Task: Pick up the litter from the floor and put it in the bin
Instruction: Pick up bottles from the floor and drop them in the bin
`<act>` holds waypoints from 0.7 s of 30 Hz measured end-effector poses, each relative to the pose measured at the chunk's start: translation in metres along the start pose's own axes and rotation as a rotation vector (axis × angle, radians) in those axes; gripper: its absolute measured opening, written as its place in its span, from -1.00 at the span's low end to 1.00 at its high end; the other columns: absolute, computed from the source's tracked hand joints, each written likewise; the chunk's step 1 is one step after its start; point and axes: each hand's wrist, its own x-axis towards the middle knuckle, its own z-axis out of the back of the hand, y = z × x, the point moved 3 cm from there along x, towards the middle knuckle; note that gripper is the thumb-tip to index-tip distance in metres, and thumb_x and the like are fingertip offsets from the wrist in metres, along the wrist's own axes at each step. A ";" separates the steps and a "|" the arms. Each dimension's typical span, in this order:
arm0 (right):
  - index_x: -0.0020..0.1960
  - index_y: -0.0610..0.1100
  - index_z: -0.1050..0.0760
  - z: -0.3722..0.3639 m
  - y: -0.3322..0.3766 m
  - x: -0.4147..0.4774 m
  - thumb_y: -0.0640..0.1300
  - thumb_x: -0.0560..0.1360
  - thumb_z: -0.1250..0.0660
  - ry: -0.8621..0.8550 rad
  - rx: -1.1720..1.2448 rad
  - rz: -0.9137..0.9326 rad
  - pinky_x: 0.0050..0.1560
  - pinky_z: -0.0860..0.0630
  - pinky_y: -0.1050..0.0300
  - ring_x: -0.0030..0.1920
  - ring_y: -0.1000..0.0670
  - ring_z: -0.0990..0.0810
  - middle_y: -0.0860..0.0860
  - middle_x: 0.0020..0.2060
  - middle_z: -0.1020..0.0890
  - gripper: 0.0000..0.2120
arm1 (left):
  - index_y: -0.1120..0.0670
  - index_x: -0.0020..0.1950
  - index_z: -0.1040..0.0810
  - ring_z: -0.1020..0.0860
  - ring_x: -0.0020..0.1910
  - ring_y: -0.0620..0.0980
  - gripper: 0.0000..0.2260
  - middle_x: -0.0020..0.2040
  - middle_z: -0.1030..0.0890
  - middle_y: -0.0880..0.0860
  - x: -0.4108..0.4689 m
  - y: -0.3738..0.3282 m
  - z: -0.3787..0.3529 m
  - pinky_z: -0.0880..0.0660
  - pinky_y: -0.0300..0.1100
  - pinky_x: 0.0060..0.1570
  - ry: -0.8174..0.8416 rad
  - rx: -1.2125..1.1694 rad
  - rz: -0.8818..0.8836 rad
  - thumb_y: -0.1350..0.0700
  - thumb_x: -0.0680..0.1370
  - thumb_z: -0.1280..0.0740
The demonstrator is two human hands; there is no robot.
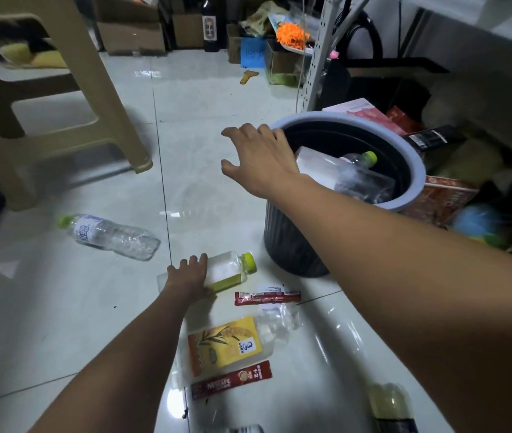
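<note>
Nearest to the camera, at the bottom edge, a pale bottle with a dark label (392,407) lies on the tiled floor (70,307). Just beyond it a red coffee sachet (231,380) touches a flattened bottle with a yellow label (233,343), and a second red sachet (267,297) lies a little further. All this litter sits close to the bin, so it can be reached without walking. Next comes the left hand (189,278), pressed down over a small clear bottle with a green cap (229,270) that has some green liquid inside. The fingers wrap over the body of the bottle, so the grip seems to close on it, but the bottle rests on the floor and is not lifted yet. To the left, well apart, lies a crushed water bottle (109,234). Further away the right hand (258,157) hovers with the fingers spread wide and empty, beside the rim of the dark bin (411,170), probably for balance while bending. Inside the bin there is already a clear bottle (361,170). A beige stool (61,98) stands behind on the left.
</note>
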 end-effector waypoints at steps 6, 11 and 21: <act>0.49 0.00 -0.19 0.000 0.005 0.001 0.11 0.59 -0.10 0.009 -0.001 0.000 0.36 -0.17 -0.02 0.35 -0.09 -0.33 -0.01 0.37 -0.38 -0.50 | 0.12 0.41 -0.17 -0.35 0.31 0.13 -0.32 0.32 -0.35 0.09 -0.001 0.008 0.012 -0.33 0.07 0.22 -0.031 0.002 -0.022 -0.13 0.44 -0.39; 0.50 -0.01 -0.20 0.009 0.007 -0.010 0.10 0.59 -0.10 0.017 0.001 -0.007 0.33 -0.19 -0.02 0.33 -0.10 -0.35 -0.02 0.36 -0.40 -0.49 | 0.11 0.38 -0.19 -0.36 0.29 0.13 -0.33 0.29 -0.36 0.09 -0.015 0.031 0.052 -0.33 0.07 0.20 -0.121 -0.003 0.005 -0.16 0.43 -0.38; 0.49 -0.01 -0.21 0.051 -0.016 -0.054 0.10 0.58 -0.11 0.036 -0.025 -0.112 0.32 -0.19 -0.04 0.31 -0.11 -0.37 -0.05 0.34 -0.42 -0.49 | 0.12 0.34 -0.23 -0.39 0.25 0.16 -0.35 0.26 -0.40 0.12 -0.064 0.060 0.155 -0.34 0.08 0.17 -0.321 -0.054 0.052 -0.13 0.41 -0.42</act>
